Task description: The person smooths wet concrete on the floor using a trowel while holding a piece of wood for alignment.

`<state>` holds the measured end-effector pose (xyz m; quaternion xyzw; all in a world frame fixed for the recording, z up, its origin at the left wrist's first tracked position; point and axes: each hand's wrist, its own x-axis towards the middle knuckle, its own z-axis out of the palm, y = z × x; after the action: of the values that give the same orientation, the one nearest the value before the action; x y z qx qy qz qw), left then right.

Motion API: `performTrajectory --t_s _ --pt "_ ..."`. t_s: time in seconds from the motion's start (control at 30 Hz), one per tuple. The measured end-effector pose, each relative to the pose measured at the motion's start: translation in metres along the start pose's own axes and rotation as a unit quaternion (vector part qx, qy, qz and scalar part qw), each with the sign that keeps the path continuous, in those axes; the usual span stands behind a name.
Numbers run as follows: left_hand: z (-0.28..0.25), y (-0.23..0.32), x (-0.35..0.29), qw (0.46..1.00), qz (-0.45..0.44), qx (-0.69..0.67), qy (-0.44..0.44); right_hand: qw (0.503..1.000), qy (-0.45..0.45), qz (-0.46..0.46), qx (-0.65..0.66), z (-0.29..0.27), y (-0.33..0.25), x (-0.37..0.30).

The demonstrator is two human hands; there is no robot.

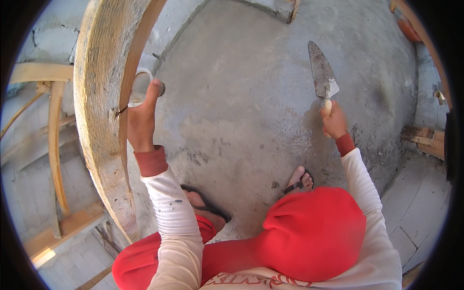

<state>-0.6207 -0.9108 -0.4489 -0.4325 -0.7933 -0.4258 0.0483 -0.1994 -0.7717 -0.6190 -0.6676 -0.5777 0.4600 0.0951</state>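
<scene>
Trowel (320, 70) in right hand (335, 122) — round container (140, 87) in left hand (142, 122).

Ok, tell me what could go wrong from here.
The left hand appears close to the wooden beam and a dark spike, perhaps a nail, so it could scrape or snag. The trowel in the right hand has a pointed blade; if dropped, it might nick the bare toes showing in the open sandal.
</scene>
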Motion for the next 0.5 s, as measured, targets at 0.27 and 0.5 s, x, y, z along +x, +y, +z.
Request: performTrajectory --t_s 0.27,0.5 --pt "-0.002 0.004 0.003 1.000 -0.008 0.003 0.001 0.923 -0.248 -0.117 -0.270 0.099 0.014 -0.161" --pt "0.004 0.009 0.006 0.998 0.054 0.004 0.019 0.964 -0.102 -0.215 -0.122 0.046 0.040 -0.107"
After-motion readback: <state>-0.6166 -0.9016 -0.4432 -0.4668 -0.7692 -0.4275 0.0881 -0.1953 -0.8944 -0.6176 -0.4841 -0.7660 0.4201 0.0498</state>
